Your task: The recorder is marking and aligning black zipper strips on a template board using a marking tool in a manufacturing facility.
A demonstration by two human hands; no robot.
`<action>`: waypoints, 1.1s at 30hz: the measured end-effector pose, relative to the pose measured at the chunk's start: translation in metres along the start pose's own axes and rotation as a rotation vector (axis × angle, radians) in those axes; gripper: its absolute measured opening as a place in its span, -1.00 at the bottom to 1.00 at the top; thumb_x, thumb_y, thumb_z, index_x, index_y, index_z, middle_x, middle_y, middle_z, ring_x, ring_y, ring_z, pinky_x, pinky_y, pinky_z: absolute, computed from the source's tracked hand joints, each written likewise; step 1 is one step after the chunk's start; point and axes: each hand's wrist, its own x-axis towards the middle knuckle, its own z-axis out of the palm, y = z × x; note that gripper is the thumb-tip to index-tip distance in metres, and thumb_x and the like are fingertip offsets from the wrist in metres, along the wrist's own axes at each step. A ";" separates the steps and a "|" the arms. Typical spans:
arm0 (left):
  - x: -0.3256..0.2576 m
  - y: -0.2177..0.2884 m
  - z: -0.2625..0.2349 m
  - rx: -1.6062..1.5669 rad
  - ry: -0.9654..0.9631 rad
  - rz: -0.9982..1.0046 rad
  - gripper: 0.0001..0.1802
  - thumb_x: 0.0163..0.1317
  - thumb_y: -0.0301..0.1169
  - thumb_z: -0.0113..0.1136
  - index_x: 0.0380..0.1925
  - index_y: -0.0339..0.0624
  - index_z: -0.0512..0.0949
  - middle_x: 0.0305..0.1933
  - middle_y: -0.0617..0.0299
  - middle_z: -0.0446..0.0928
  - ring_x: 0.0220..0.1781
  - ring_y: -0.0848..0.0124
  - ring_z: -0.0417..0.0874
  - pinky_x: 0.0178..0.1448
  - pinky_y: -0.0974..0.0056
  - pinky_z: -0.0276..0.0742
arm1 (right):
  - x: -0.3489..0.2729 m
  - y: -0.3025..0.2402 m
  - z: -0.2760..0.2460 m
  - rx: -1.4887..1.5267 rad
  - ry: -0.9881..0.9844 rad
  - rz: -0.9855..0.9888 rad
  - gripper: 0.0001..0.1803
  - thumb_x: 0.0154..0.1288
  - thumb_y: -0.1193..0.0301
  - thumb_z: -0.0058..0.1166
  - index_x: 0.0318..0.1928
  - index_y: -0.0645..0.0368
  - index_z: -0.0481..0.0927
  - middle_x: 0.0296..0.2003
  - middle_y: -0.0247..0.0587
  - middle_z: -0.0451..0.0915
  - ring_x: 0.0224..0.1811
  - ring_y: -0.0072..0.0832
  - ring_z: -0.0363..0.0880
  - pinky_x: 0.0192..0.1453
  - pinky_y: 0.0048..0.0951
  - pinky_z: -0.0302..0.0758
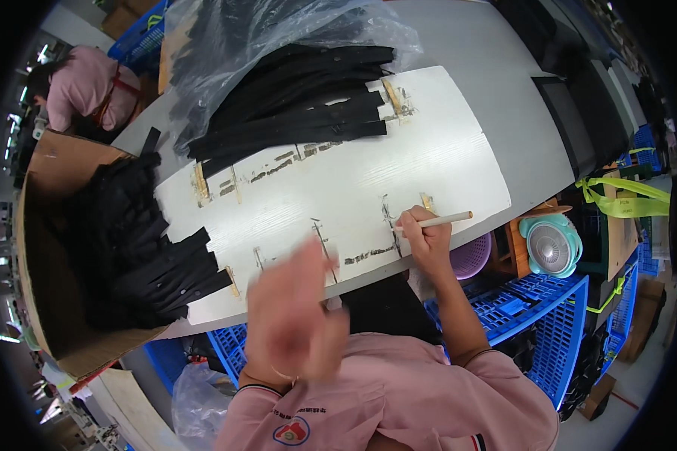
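The right hand is squeezed around a pale pen, right of the middle of the frame. The fingers hide its other end, so I can't tell if the tip touches the white board. The left hand, low in the middle, is a blur. I see nothing in it, but I can't tell if its fingers are curled or loose.

The black strips lie on the board at the top middle, partly under a clear plastic bag. More strips make a messy black pile at the left, in a brown box, and some poke out over the board.

If the left hand swings left, it might bump those loose ends and make them slip. If the bag gets tugged, it could drag the strips crooked. The pen is near the board's bottom edge, so if the grip goes soft, it may roll off, maybe toward the purple basket. The old dark marks could get mixed up with new ones.
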 end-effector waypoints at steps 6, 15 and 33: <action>-0.033 0.087 0.025 -1.091 0.599 0.584 -0.74 0.38 -0.44 0.27 0.05 0.04 0.64 -0.01 0.24 0.53 -0.03 0.31 0.55 -0.02 0.30 0.63 | 0.002 0.007 0.004 0.007 0.059 -0.020 -0.78 0.48 0.50 0.07 -0.33 0.38 0.65 -0.54 -0.25 0.58 -0.49 -0.63 0.50 -0.38 -0.48 0.44; -0.069 0.111 -0.012 -0.942 0.624 0.696 -0.78 0.32 -0.54 0.25 -0.08 0.00 0.62 -0.06 0.26 0.52 -0.10 0.33 0.54 -0.17 0.30 0.57 | -0.003 0.008 0.006 0.085 0.103 0.039 -0.73 0.51 0.42 0.10 -0.33 0.33 0.70 -0.55 -0.38 0.57 -0.51 -0.71 0.43 -0.43 -0.58 0.35; -0.124 -0.027 -0.119 0.597 -0.058 -0.042 -0.59 0.23 -0.53 0.31 0.11 -0.14 0.64 0.27 0.03 0.57 0.34 0.05 0.54 0.50 -0.06 0.31 | -0.002 0.011 0.004 0.066 0.182 0.069 -0.70 0.55 0.31 0.10 -0.30 0.26 0.68 -0.56 -0.40 0.55 -0.60 -0.79 0.32 -0.51 -0.69 0.22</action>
